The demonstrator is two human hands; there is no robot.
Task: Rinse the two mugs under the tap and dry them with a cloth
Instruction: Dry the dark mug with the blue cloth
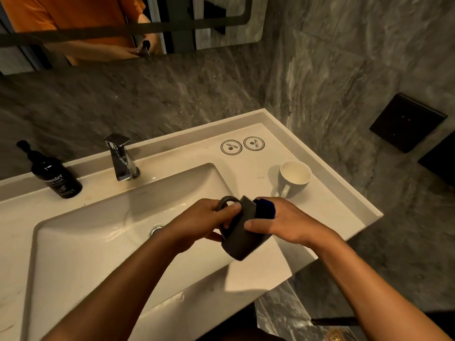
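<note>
A dark grey mug (242, 238) is held tilted over the right edge of the white basin (98, 232). My left hand (202, 221) grips it at the handle and near side. My right hand (289, 223) presses a dark blue cloth (266, 207) into the mug's mouth, thumb against the mug's outer wall. Upright on the counter to the right stands a white mug (293, 178), its handle towards me. The chrome tap (120, 157) stands behind the basin; I see no water running from it.
A black pump bottle (53, 174) stands at the back left of the counter. Two round stickers (242, 145) mark the counter's back right. Grey stone walls close the back and right; a mirror (98, 25) hangs above. Black wall plates (407, 123) sit on the right wall.
</note>
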